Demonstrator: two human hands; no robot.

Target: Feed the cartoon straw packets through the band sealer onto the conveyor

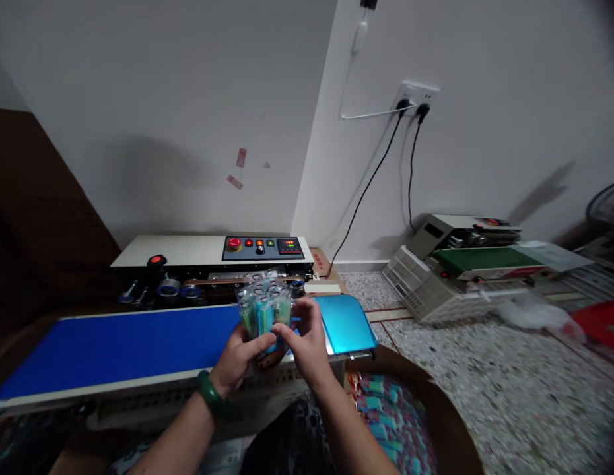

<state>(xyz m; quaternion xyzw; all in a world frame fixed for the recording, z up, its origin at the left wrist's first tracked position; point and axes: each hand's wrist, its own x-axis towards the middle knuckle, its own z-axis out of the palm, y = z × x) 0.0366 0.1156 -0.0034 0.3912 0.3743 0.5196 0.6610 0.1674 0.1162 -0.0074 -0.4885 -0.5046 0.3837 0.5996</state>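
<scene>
Clear bag (pixel 264 305) of small green and blue items, held upright between both hands: left hand (pixel 238 361) fingers wrap its lower left side, right hand (pixel 307 343) fingers pinch its right edge. Behind the fingers, a blue conveyor belt (pixel 123 346); rightward below, a basket (pixel 438 409).

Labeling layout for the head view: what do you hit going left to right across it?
Blue conveyor belt → left hand → clear packet of green tubes → right hand → brown basket → second sealing machine on the floor.
</scene>
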